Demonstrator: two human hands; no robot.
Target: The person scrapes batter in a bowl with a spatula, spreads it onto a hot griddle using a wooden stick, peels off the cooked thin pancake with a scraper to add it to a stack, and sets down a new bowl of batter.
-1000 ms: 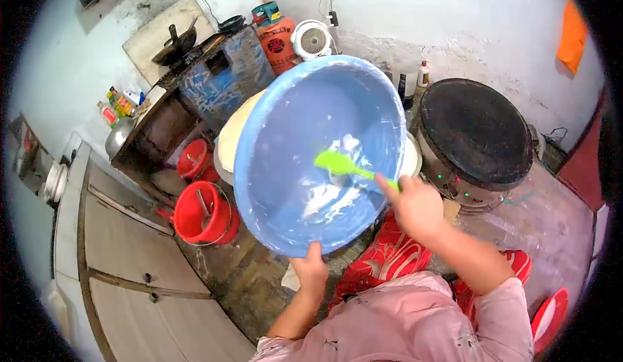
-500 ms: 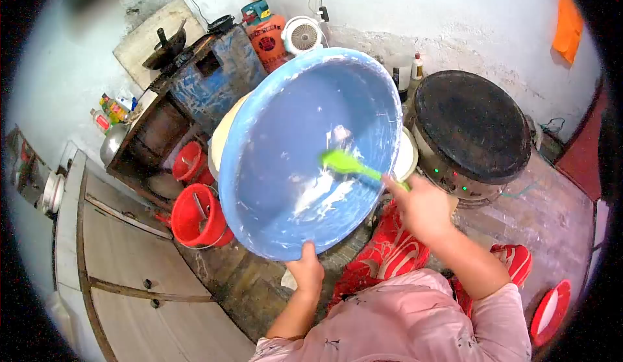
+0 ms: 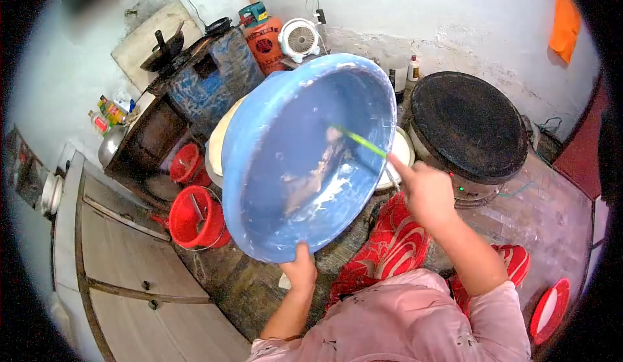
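Note:
A big blue basin [image 3: 285,148] is tilted steeply, its inside facing me. My left hand [image 3: 300,273] grips the lower rim, thumb over the edge and the fingers hidden beneath. My right hand [image 3: 428,193] is closed round the handle of a green spatula [image 3: 365,144], index finger stretched along it. The spatula's head is turned edge-on against the basin's inner wall, beside a pale lump. White batter-like residue [image 3: 336,190] streaks the lower right of the basin wall, and smears line the rim.
A round black griddle [image 3: 470,125] stands at the right. Left are red buckets [image 3: 195,219] and a wooden cabinet [image 3: 139,251]. Behind the basin are an orange gas cylinder [image 3: 265,47] and a small fan [image 3: 300,39]. A pale container [image 3: 399,157] sits between basin and griddle.
The spatula has moved up the basin wall and turned from flat to edge-on. The basin has tipped further. My right hand has shifted slightly right; my left keeps its grip.

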